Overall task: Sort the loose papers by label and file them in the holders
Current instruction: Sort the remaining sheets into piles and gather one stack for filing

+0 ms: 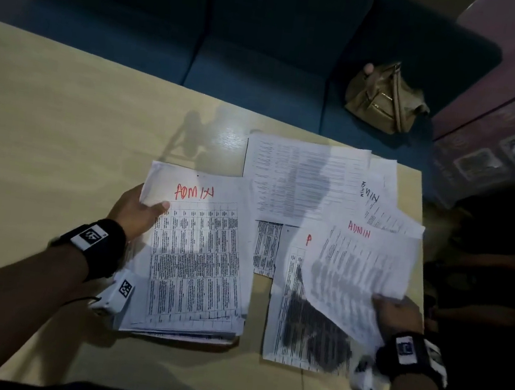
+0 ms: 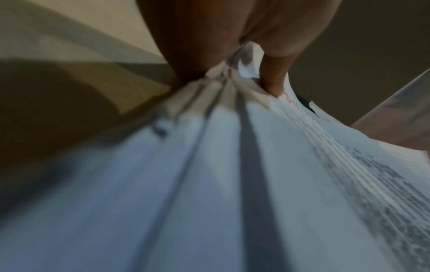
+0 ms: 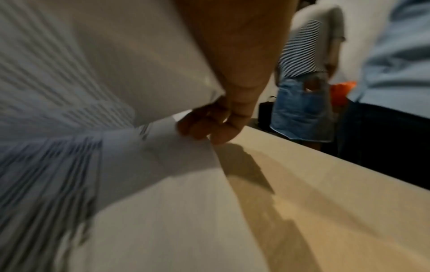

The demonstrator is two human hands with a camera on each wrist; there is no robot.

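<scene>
White printed sheets lie scattered over a pale wooden table (image 1: 62, 123), each marked with a handwritten label. At the left, the left hand (image 1: 136, 211) grips the upper left corner of a thick stack (image 1: 198, 262) headed ADMIN in red, thumb curled on top of the page and fingers hidden beneath; the left wrist view shows the stack's edges bunched between thumb and fingers. At the right, the right hand (image 1: 397, 314) pinches the lower right corner of a single ADMIN sheet (image 1: 361, 267), raised off the table and tilted, blurred as if moving. Under it lies another sheet (image 1: 298, 324) with a red letter showing, and farther back a few more loose papers (image 1: 303, 181), one labelled in dark ink.

The lifted sheet hangs to the right of the stack, its long side running roughly the same way as the stack's. Since both carry the same label, the likely move is leftward, onto the stack. No holders are in view.
</scene>
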